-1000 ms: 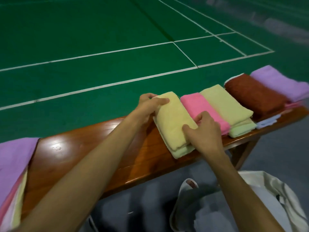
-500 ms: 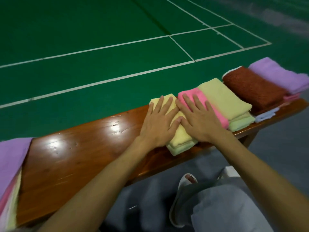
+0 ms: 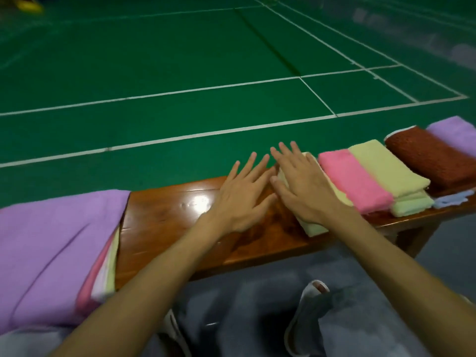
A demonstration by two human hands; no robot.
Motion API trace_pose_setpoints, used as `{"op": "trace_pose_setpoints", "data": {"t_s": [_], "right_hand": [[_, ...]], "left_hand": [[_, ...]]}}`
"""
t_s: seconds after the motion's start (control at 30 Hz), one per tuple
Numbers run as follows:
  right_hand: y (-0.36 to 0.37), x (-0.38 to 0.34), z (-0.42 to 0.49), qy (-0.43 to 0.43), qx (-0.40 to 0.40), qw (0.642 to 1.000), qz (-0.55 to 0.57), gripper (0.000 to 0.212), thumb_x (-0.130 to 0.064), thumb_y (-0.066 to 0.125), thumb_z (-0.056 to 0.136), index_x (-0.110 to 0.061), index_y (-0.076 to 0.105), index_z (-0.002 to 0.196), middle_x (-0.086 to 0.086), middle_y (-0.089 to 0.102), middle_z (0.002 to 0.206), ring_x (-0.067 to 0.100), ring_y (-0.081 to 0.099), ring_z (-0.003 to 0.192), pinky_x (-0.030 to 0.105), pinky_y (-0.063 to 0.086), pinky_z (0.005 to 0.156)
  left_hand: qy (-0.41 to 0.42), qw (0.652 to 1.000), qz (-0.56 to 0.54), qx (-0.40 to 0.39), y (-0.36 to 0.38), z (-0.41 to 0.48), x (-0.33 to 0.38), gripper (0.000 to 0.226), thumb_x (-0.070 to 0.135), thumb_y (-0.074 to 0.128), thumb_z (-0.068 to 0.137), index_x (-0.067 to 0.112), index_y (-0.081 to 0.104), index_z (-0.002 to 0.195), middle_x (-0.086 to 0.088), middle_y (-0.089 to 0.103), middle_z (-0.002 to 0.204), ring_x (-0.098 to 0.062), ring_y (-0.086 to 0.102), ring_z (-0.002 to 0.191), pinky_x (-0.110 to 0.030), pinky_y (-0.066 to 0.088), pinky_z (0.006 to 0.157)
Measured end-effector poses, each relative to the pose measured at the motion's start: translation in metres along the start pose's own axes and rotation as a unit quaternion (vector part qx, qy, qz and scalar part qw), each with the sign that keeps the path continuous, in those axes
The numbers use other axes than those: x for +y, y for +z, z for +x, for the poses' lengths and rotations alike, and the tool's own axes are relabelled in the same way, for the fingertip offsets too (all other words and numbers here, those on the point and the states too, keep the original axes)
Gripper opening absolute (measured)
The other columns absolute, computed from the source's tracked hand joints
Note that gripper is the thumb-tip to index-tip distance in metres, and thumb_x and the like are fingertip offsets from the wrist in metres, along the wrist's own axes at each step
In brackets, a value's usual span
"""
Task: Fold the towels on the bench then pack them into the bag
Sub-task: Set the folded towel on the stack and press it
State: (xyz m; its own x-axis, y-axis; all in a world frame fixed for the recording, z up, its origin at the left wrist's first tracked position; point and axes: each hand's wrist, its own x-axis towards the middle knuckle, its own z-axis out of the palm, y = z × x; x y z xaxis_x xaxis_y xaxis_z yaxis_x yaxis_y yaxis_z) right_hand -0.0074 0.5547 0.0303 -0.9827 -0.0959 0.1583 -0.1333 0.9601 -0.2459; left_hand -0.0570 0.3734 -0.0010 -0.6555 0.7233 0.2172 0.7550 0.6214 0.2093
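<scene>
A folded pale yellow towel (image 3: 313, 226) lies on the wooden bench (image 3: 164, 222). My right hand (image 3: 301, 184) lies flat on it with straight fingers. My left hand (image 3: 242, 194) is open with spread fingers just left of that towel, over bare wood. To the right lie a folded pink towel (image 3: 353, 181), a folded light green towel (image 3: 386, 171), a brown towel (image 3: 432, 161) and a lilac towel (image 3: 456, 132). A pile of unfolded towels, lilac on top (image 3: 51, 248), fills the bench's left end. The bag is out of view.
Green court floor with white lines (image 3: 180, 73) stretches beyond the bench. My knees in grey trousers (image 3: 257, 305) and a slipper (image 3: 311, 300) are below the bench's near edge. A pale blue cloth edge (image 3: 453, 199) sticks out under the brown towel.
My left hand slid off the yellow towel to the left onto the bench. My right hand moved onto the yellow towel. The view shifted left, showing more of the unfolded pile.
</scene>
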Motion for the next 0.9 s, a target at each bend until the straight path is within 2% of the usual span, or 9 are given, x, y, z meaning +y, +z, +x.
{"op": "trace_pose_setpoints", "data": {"t_s": [0.17, 0.27, 0.33, 0.47, 0.57, 0.63, 0.7, 0.77, 0.9], "right_hand": [[0.074, -0.125, 0.018, -0.067, -0.047, 0.978, 0.193, 0.064, -0.043, 0.037, 0.105, -0.012, 0.027, 0.160, 0.008, 0.030, 0.165, 0.021, 0.023, 0.154, 0.027, 0.011, 0.126], [0.121, -0.206, 0.027, -0.067, -0.086, 0.956, 0.274, 0.059, -0.043, 0.045, 0.102, -0.016, 0.037, 0.154, 0.008, 0.048, 0.153, 0.024, 0.044, 0.139, 0.037, 0.032, 0.119], [0.146, -0.258, 0.034, -0.061, -0.088, 0.948, 0.300, 0.048, -0.043, 0.048, 0.097, -0.020, 0.050, 0.139, 0.005, 0.061, 0.133, 0.025, 0.057, 0.120, 0.044, 0.047, 0.104], [0.170, -0.326, 0.055, 0.022, -0.057, 0.956, 0.286, 0.021, -0.034, 0.061, 0.092, -0.017, 0.065, 0.103, 0.007, 0.070, 0.105, 0.031, 0.066, 0.099, 0.040, 0.054, 0.084], [0.180, -0.339, 0.072, 0.126, -0.055, 0.954, 0.268, 0.028, -0.039, 0.068, 0.087, -0.012, 0.066, 0.095, 0.013, 0.070, 0.102, 0.037, 0.066, 0.098, 0.038, 0.051, 0.078], [0.188, -0.335, 0.082, 0.170, -0.040, 0.950, 0.260, 0.038, -0.045, 0.071, 0.082, -0.009, 0.066, 0.094, 0.016, 0.070, 0.098, 0.038, 0.067, 0.097, 0.035, 0.045, 0.070], [0.191, -0.332, 0.088, 0.193, -0.033, 0.947, 0.256, 0.038, -0.045, 0.072, 0.078, -0.009, 0.069, 0.088, 0.015, 0.072, 0.095, 0.038, 0.068, 0.095, 0.033, 0.041, 0.067], [0.190, -0.332, 0.092, 0.209, -0.022, 0.939, 0.272, 0.027, -0.038, 0.075, 0.077, -0.013, 0.071, 0.084, 0.012, 0.074, 0.096, 0.037, 0.068, 0.095, 0.032, 0.046, 0.070], [0.185, -0.338, 0.091, 0.184, 0.043, 0.949, 0.251, 0.012, -0.028, 0.073, 0.081, -0.018, 0.073, 0.074, 0.008, 0.075, 0.088, 0.036, 0.068, 0.086, 0.032, 0.050, 0.067]], "left_hand": [[-0.092, 0.994, 0.050, -0.019, -0.029, -0.117, -0.079, 0.074, 0.056, 0.026, 0.099, 0.024, 0.015, 0.165, 0.005, 0.007, 0.172, -0.018, -0.008, 0.159, -0.044, -0.002, 0.129], [-0.174, 0.982, 0.057, -0.039, -0.043, -0.194, -0.130, 0.077, 0.060, 0.021, 0.096, 0.026, 0.017, 0.165, 0.006, 0.003, 0.172, -0.017, -0.010, 0.158, -0.044, -0.003, 0.128], [-0.231, 0.970, 0.065, -0.047, -0.050, -0.239, -0.157, 0.075, 0.060, 0.018, 0.096, 0.028, 0.018, 0.164, 0.006, 0.005, 0.172, -0.018, -0.006, 0.159, -0.048, 0.002, 0.128], [-0.353, 0.934, 0.040, -0.033, -0.062, -0.302, -0.201, 0.081, 0.062, 0.006, 0.093, 0.026, 0.026, 0.163, 0.002, 0.014, 0.170, -0.021, 0.005, 0.159, -0.050, 0.009, 0.127], [-0.456, 0.888, 0.040, 0.043, -0.073, -0.333, -0.234, 0.077, 0.058, 0.023, 0.096, 0.011, 0.045, 0.152, -0.013, 0.042, 0.159, -0.034, 0.035, 0.149, -0.051, 0.030, 0.118], [-0.522, 0.840, 0.089, 0.120, -0.082, -0.350, -0.253, 0.048, 0.039, 0.046, 0.099, 0.004, 0.058, 0.130, -0.023, 0.059, 0.134, -0.043, 0.053, 0.123, -0.053, 0.043, 0.102], [-0.600, 0.774, 0.101, 0.176, -0.094, -0.364, -0.268, 0.032, 0.026, 0.056, 0.098, -0.001, 0.060, 0.115, -0.026, 0.059, 0.120, -0.045, 0.054, 0.110, -0.054, 0.045, 0.094], [-0.670, 0.710, 0.088, 0.201, -0.104, -0.378, -0.283, 0.036, 0.026, 0.058, 0.097, -0.005, 0.062, 0.114, -0.029, 0.059, 0.119, -0.047, 0.054, 0.110, -0.054, 0.044, 0.096], [-0.685, 0.682, 0.063, 0.247, -0.115, -0.385, -0.296, 0.027, 0.024, 0.066, 0.093, 0.002, 0.078, 0.103, -0.026, 0.072, 0.096, -0.046, 0.066, 0.093, -0.050, 0.056, 0.084]]}}
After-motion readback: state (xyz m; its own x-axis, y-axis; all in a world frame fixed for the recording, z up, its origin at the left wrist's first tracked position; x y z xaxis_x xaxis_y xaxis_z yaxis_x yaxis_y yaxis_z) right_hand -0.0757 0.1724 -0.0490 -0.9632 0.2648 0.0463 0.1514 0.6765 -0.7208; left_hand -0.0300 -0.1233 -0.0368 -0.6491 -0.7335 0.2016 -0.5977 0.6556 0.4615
